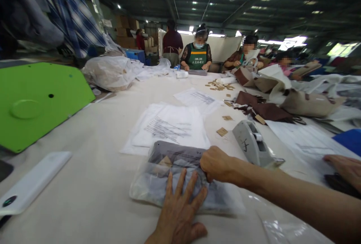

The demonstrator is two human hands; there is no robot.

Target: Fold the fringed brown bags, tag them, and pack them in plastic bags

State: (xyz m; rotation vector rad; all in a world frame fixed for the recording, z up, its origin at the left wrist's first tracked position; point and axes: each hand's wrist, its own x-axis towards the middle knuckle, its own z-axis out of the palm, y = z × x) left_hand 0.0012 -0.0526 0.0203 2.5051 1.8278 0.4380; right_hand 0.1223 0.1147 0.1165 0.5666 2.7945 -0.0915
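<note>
Your left hand [180, 204] lies, fingers apart, on the bagged grey item [180, 162], which rests on the table [98, 191]. Your right hand [216, 164] forms a fist against it; any grip is hidden.

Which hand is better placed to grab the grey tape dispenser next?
Right hand, probably: its fist sits nearer the dispenser; the left hand lies spread on the bag, farther away.

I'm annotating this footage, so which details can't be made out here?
Head view:
Fingertips of the right hand: hidden by its curled fist.
Part of the plastic packet: under the left hand.
Print on the white bags: too blurred to read.
Another person's hand: cut off by the right edge.
</note>
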